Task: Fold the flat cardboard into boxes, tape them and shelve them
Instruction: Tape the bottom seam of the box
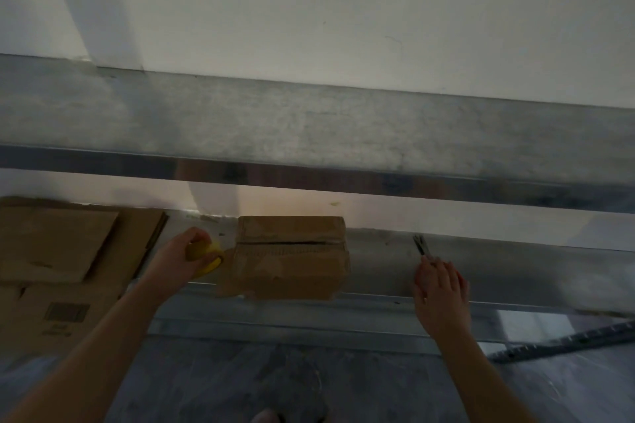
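A small folded cardboard box [292, 256] stands on the lower metal shelf [515, 271], its top flaps closed with a dark seam across them. Just left of the box, my left hand [185, 259] grips a yellow roll of tape [206, 256] that touches the box's left side. To the right of the box, my right hand [441, 292] holds a thin metal tool with a dark blade, likely a cutter [422, 245], its tip lying on the shelf. Flat cardboard sheets [58, 244] lie stacked at the left end of the shelf.
An upper metal shelf [343, 134] runs across the view above the box, against a white wall [343, 10]. A larger printed cardboard piece [65, 316] sits below the flat sheets at the left. A dark perforated rail [563, 342] slants at the lower right.
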